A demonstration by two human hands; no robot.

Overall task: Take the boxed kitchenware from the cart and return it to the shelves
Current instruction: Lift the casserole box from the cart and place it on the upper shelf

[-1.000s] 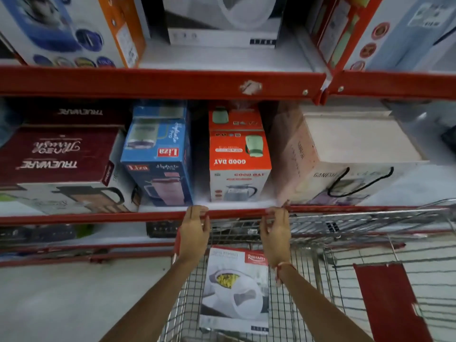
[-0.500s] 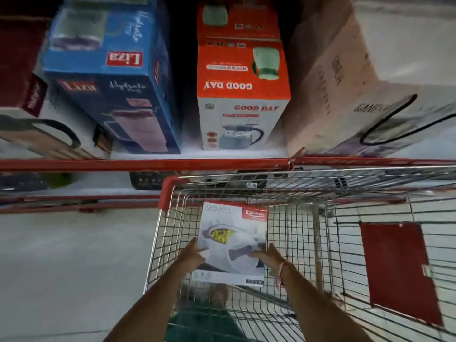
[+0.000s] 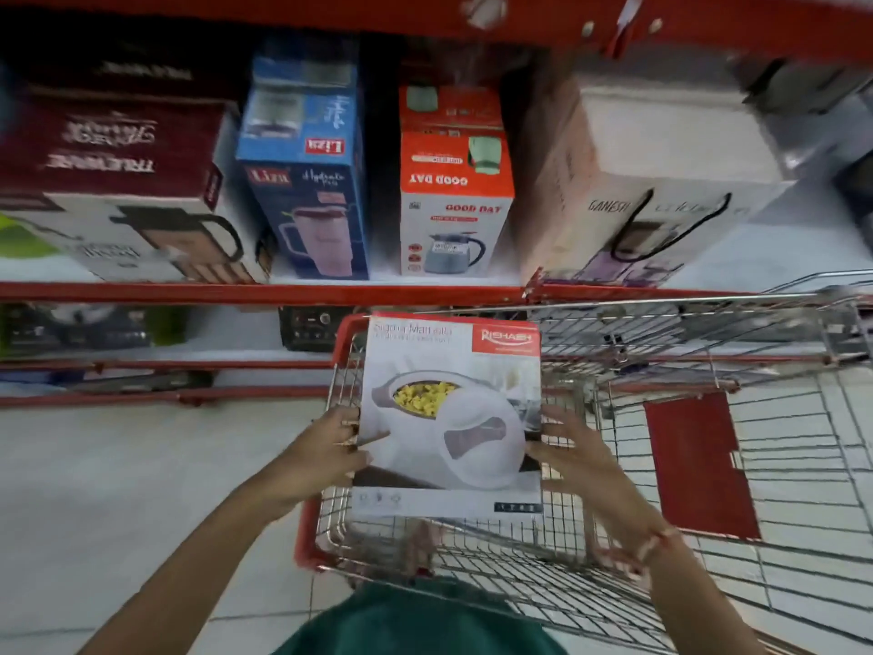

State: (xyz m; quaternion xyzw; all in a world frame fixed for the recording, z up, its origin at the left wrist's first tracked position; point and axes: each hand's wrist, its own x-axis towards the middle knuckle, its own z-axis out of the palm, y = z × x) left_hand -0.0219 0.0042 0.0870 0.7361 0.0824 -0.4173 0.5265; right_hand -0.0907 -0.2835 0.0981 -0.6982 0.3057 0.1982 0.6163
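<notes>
A white casserole box [image 3: 451, 413] with a red corner label and a picture of a white serving dish is held above the wire cart [image 3: 708, 418], its top edge near the cart's red front rim. My left hand [image 3: 326, 453] grips the box's left side and my right hand [image 3: 574, 458] grips its right side. The red-edged shelf [image 3: 264, 291] runs across just beyond the cart.
On the shelf stand a maroon box [image 3: 108, 182], a blue jug box [image 3: 307, 177], an orange kettle box [image 3: 456, 191] and a large pale carton [image 3: 647, 182]. A red panel [image 3: 694, 460] lies in the cart. A lower shelf holds dark items at left.
My hands went from the cart's front rim down to the white box in the cart, took hold of its sides and lifted it up toward the shelf.
</notes>
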